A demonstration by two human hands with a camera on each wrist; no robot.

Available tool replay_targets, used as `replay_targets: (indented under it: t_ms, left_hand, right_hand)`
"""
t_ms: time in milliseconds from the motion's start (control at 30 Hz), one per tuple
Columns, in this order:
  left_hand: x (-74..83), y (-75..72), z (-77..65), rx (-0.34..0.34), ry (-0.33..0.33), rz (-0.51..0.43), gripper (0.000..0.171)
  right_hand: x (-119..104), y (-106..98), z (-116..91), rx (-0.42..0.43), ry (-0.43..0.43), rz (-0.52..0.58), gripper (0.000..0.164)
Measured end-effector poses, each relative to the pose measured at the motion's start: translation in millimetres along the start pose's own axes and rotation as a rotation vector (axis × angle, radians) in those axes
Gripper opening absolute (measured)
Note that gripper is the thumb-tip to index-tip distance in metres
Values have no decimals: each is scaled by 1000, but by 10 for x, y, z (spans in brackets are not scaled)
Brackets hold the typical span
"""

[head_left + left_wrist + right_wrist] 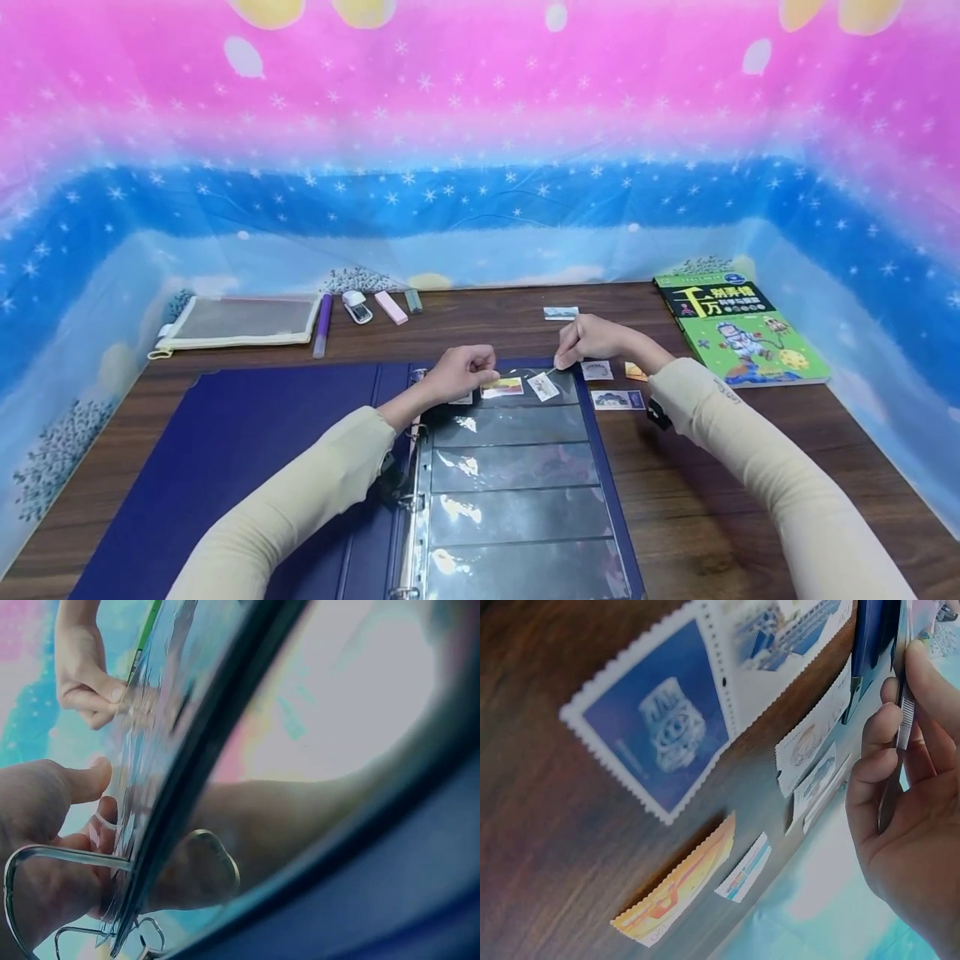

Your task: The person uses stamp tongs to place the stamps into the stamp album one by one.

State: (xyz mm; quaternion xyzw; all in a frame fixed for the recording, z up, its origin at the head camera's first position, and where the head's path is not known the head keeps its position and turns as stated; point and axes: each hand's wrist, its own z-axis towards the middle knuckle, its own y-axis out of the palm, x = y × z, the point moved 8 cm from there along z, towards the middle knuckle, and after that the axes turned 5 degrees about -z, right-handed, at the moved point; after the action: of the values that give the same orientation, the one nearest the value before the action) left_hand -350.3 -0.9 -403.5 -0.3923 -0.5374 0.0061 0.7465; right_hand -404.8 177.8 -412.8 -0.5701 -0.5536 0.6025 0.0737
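A ring binder (270,467) lies spread on the table, with a clear pocket page (517,467) on its right side. My right hand (588,340) pinches metal tweezers (905,724) at the page's top right corner. At their tip a small light stamp (543,386) sits tilted over the top pocket. Beside it in that row is a yellow-red stamp (502,387). My left hand (461,372) rests at the top left of the page, partly covering another stamp. In the left wrist view, its thumb (90,781) and fingers stand apart beside the clear film.
Loose stamps lie right of the binder, including a blue stamp (667,727) and an orange one (679,885). A green book (750,333) is at the right. Along the back are a zip pouch (240,321), a purple marker (322,325) and a pink eraser (391,307).
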Motion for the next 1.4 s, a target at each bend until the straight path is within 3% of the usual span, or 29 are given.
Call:
replay_targets:
  t_ms: [300,533,733,900,1067,1167,1400]
  left_hand:
    - [-2,1,-15,1,-16,-10,17]
    - [-19,19,7,7,-27,13,17]
    - [-109,-21,10,67,-122,35,17]
    - [-188,-60,-4,101,-172,32,16]
    - [-132,-64,-35,68,-120,71,11]
    - [-47,-71,-96,35,-76,154,9]
    - [84,-90,-347,-9,-85,319,17]
  right_hand:
    - [-31,8,-60,-8,-72,-14,14]
    - [-40,-27,-110,-22,-79,-65,13]
    - [25,-162,-197,93,-76,-98,16]
    - [141,-348,-329,294,21,-134,18]
    - [317,-445,-517,439,180,-148,23]
    - [405,-469,-624,489,251,-164,25]
    - [554,-479,-723,510,332,-201,29]
